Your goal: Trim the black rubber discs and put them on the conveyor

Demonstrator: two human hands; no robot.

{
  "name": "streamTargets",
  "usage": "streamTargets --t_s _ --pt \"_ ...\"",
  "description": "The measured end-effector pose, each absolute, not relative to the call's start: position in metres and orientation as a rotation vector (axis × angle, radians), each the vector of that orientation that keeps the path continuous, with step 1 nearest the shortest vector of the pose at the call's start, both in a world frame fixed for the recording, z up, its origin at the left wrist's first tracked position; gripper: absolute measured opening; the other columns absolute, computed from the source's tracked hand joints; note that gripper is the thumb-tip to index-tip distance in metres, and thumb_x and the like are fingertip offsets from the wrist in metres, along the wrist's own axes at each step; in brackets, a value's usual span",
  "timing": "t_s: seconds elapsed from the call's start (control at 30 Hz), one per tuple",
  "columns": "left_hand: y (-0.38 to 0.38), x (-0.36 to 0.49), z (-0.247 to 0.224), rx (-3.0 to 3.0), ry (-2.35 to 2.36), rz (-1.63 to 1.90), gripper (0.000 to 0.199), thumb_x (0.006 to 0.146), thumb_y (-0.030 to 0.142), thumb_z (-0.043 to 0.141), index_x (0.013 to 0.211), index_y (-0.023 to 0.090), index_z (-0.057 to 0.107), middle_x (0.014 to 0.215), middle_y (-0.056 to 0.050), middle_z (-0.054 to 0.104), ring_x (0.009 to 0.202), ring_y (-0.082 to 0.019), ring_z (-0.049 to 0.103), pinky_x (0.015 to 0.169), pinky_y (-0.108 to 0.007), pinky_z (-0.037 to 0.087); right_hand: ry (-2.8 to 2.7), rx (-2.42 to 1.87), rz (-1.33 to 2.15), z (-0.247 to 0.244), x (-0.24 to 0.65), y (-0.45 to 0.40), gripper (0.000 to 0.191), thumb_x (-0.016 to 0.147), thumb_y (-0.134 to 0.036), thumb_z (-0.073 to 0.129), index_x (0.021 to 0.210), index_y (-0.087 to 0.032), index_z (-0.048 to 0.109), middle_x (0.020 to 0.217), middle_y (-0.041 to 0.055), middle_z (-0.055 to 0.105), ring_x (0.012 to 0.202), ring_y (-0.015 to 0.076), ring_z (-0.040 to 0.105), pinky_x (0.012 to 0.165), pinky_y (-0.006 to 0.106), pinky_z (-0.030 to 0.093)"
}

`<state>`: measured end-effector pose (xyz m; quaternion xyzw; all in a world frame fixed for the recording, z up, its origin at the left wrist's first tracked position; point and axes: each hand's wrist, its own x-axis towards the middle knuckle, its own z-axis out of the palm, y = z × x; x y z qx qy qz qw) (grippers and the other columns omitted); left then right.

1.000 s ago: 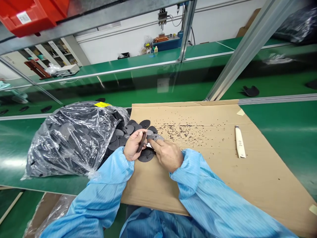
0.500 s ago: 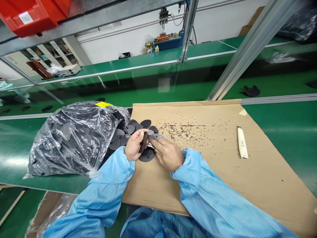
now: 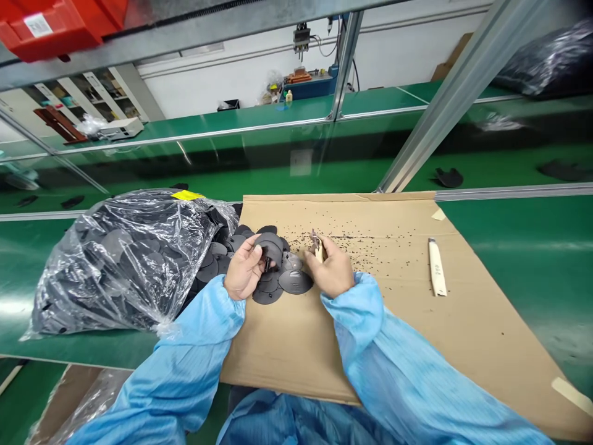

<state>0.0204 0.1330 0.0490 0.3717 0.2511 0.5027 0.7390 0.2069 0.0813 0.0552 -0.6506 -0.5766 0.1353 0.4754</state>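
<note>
Left hand (image 3: 243,272) clamped on black disc (image 3: 271,250), tilted up for access, just right of plastic bag (image 3: 125,259). Right hand (image 3: 334,272) closed on small cutter (image 3: 317,246), right of bag, over cardboard (image 3: 393,309) catching trimmings.

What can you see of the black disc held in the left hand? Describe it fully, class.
The black disc is round, flat and matte, plastic or rubber by its look. The left hand pinches it, tilted up on edge, above the loose discs lying on the cardboard sheet. Fingers hide its lower left part.
</note>
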Motion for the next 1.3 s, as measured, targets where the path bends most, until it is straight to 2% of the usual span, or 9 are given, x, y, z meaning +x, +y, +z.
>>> streamTargets --t_s 0.07,0.13,0.27,0.37,0.57,0.73,0.87,1.17,1.3 --pt "0.134 0.021 0.047 0.814 0.507 1.147 0.05 0.069 0.035 0.079 0.109 0.015 0.055 0.1 -0.006 0.06 0.075 -0.01 0.057 0.062 -0.021 0.048 -1.575 -1.586 0.206 0.055 0.211 0.083 0.031 0.077 -0.02 0.052 0.107 -0.016 0.06 0.096 0.0082 0.062 0.089 0.0226 0.057 0.083 0.036 0.045" --pt "0.136 0.021 0.046 0.793 0.508 1.211 0.042 0.071 0.035 0.077 0.101 0.013 0.057 0.092 -0.004 0.06 0.07 -0.007 0.054 0.058 -0.018 0.045 -1.815 -1.545 0.2 0.055 0.209 0.082 0.025 0.076 -0.013 0.05 0.099 -0.016 0.059 0.096 0.0081 0.061 0.091 0.0216 0.055 0.083 0.033 0.044" --pt "0.136 0.02 0.05 0.711 0.586 1.319 0.04 0.066 0.031 0.081 0.09 0.016 0.052 0.072 0.004 0.051 0.057 -0.004 0.047 0.048 -0.015 0.04 -2.168 -1.588 0.234 0.062 0.203 0.076 0.023 0.077 -0.019 0.064 0.098 -0.015 0.057 0.097 0.008 0.06 0.092 0.0221 0.053 0.085 0.034 0.041" --pt "0.134 0.021 0.053 0.712 0.613 1.309 0.041 0.063 0.025 0.081 0.089 0.016 0.051 0.074 0.003 0.053 0.062 -0.006 0.052 0.054 -0.017 0.046 -2.267 -1.634 0.32 0.069 0.204 0.073 0.027 0.074 -0.022 0.071 0.096 -0.016 0.058 0.096 0.0067 0.06 0.091 0.0216 0.053 0.082 0.034 0.039" --pt "0.131 0.023 0.049 0.759 0.626 1.218 0.034 0.065 0.024 0.077 0.089 0.013 0.056 0.072 0.0 0.06 0.068 -0.01 0.058 0.067 -0.025 0.052 -1.732 -1.389 0.754 0.072 0.207 0.074 0.016 0.073 -0.026 0.065 0.083 -0.018 0.055 0.073 -0.0018 0.054 0.066 0.0131 0.05 0.062 0.025 0.039" --pt "0.124 0.026 0.041 1.098 0.709 1.167 0.033 0.077 0.035 0.071 0.098 0.012 0.06 0.078 -0.005 0.066 0.069 -0.013 0.06 0.069 -0.026 0.051 -1.181 -1.17 0.818 0.057 0.194 0.077 0.035 0.07 -0.041 0.071 0.086 -0.019 0.05 0.07 -0.0029 0.05 0.059 0.0108 0.045 0.057 0.024 0.04" --pt "0.119 0.025 0.042 1.252 0.681 1.125 0.038 0.077 0.036 0.07 0.106 0.012 0.062 0.099 -0.008 0.067 0.086 -0.017 0.063 0.077 -0.028 0.051 -1.112 -1.183 0.744 0.051 0.184 0.076 0.034 0.069 -0.039 0.072 0.085 -0.019 0.05 0.07 -0.0029 0.05 0.059 0.0106 0.045 0.059 0.024 0.041" --pt "0.119 0.024 0.044 1.371 0.768 1.14 0.036 0.071 0.028 0.075 0.103 0.013 0.067 0.095 -0.007 0.068 0.088 -0.019 0.063 0.08 -0.027 0.051 -1.165 -1.272 0.542 0.06 0.171 0.068 0.025 0.072 -0.036 0.067 0.079 -0.019 0.051 0.07 -0.0017 0.051 0.061 0.0119 0.047 0.06 0.026 0.043" --pt "0.118 0.025 0.043 1.313 0.762 1.119 0.037 0.069 0.027 0.077 0.103 0.014 0.068 0.098 -0.007 0.068 0.091 -0.019 0.062 0.084 -0.028 0.05 -1.158 -1.272 0.587 0.059 0.171 0.069 0.027 0.071 -0.039 0.068 0.081 -0.019 0.052 0.071 -0.0009 0.053 0.064 0.0135 0.051 0.063 0.027 0.047"
